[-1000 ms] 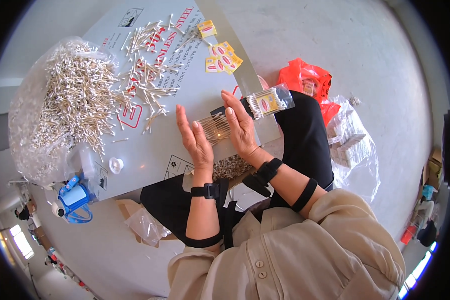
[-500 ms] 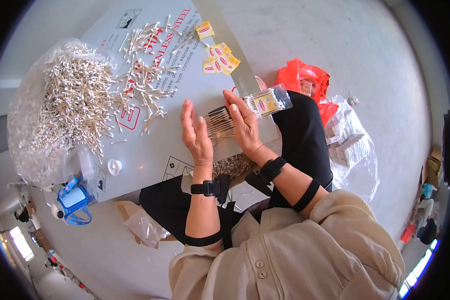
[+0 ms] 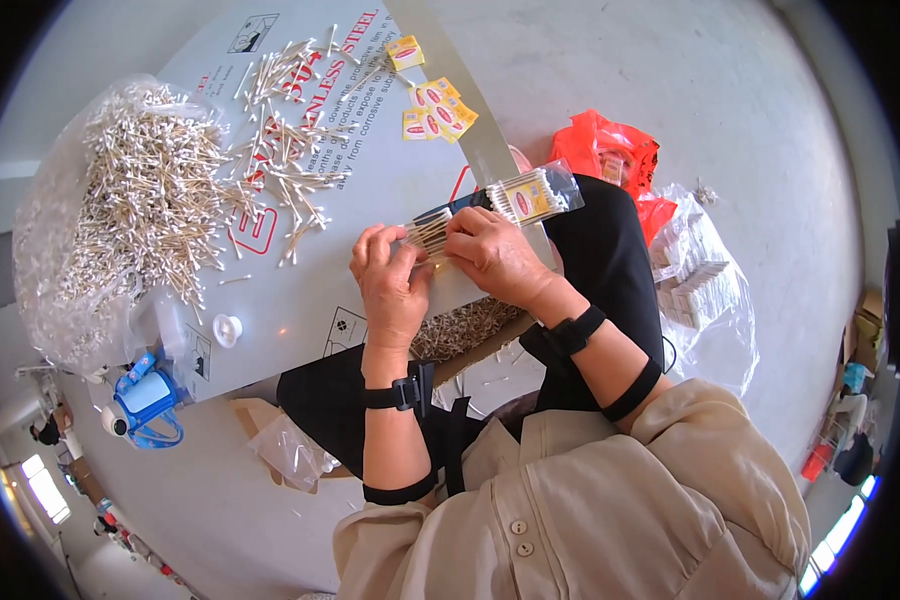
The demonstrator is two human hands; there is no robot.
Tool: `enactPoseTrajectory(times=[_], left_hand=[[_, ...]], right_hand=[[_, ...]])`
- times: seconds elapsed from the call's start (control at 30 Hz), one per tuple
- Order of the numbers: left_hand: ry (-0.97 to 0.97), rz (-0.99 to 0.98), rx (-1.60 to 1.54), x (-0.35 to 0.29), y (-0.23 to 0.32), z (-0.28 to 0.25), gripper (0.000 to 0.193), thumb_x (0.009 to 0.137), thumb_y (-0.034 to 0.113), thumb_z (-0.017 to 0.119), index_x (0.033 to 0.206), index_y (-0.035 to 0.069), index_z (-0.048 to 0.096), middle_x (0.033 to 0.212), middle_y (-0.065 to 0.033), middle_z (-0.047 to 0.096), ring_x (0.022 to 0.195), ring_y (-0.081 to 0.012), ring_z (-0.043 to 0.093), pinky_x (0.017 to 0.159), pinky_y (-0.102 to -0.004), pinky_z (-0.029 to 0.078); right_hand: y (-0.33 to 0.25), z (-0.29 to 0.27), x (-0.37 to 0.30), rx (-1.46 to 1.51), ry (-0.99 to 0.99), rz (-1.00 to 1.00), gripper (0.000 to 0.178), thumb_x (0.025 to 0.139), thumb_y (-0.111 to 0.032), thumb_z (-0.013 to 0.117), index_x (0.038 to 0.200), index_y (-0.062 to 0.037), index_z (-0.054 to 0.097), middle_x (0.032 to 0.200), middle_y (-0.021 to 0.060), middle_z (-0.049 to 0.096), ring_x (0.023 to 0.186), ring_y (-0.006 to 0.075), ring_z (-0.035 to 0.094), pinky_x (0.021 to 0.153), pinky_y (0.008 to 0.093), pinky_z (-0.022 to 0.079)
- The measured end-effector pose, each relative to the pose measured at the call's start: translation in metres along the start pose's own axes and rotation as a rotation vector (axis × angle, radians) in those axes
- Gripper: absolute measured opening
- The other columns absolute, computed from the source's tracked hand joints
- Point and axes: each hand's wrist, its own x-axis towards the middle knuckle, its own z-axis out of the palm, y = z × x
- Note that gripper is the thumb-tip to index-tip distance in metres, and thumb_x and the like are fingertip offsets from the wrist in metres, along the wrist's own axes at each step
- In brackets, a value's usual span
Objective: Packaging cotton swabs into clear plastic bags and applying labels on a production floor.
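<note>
A bundle of cotton swabs (image 3: 431,228) lies between my two hands near the table's right front edge. My left hand (image 3: 390,285) has curled fingers at the bundle's left end. Across the other end bends my right hand (image 3: 495,255), its fingertips closed on the swabs; part of the bundle is hidden beneath them. Just beyond my right hand, a clear packet of cotton swabs (image 3: 530,198) with a yellow card rests at the table edge. A dark strip shows behind the bundle, partly covered by my fingers.
A large clear bag of loose cotton swabs (image 3: 155,190) fills the table's left side. Yellow cards (image 3: 440,108) lie at the far edge. A white cap (image 3: 227,330) and blue bottle (image 3: 148,395) are left. A box of swabs (image 3: 470,328) sits below; a red bag (image 3: 605,150) is right.
My hands, which stood upright with straight fingers on either side of the bundle, have turned over and curled their fingers onto it. The packet at the edge has barely moved.
</note>
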Motion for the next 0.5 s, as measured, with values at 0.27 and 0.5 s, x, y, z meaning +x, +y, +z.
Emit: enactPoseTrajectory(times=[0.27, 0.5], left_hand=[[0.035, -0.004, 0.019, -0.002, -0.003, 0.007, 0.013, 0.068, 0.003, 0.072, 0.079, 0.007, 0.065, 0.111, -0.0059, 0.060, 0.121, -0.0325, 0.046, 0.101, -0.0464, 0.035], [0.031, 0.005, 0.035, -0.001, -0.002, 0.006, 0.014, 0.069, 0.003, 0.073, 0.080, 0.006, 0.065, 0.112, -0.0062, 0.060, 0.122, -0.0325, 0.046, 0.101, -0.0464, 0.035]], right_hand=[[0.003, 0.003, 0.004, -0.057, 0.026, 0.004, 0.010, 0.074, -0.003, 0.064, 0.081, -0.0038, 0.058, 0.088, 0.0098, 0.056, 0.082, 0.0308, 0.061, 0.069, 0.0391, 0.052], [0.006, 0.003, 0.010, -0.242, -0.029, -0.063, 0.010, 0.073, -0.004, 0.061, 0.082, -0.0043, 0.056, 0.085, 0.0108, 0.054, 0.080, 0.0298, 0.061, 0.068, 0.0395, 0.053]])
